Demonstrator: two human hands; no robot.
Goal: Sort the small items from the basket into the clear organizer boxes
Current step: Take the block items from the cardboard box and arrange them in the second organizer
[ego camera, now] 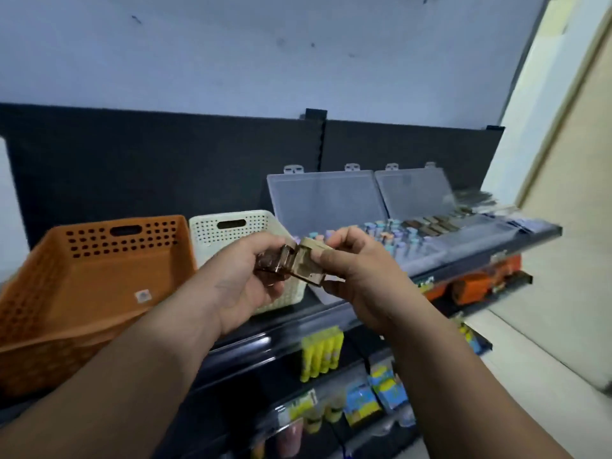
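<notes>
Both hands are raised in front of the shelf's front edge. The left hand point(245, 283) grips a small stack of brown translucent pieces point(273, 265), and the right hand point(357, 276) pinches a tan piece point(309, 263) that touches the stack.

On the shelf point(447, 270), an orange basket point(99, 260) stands at the left end with a cream basket point(212, 233) just beside it. Right of these are two clear organizer boxes with their lids up. The near box point(324, 200) holds pastel items point(390, 235), and the far box point(414, 193) holds brown pieces point(430, 225). Yellow packets point(321, 352) hang below.
</notes>
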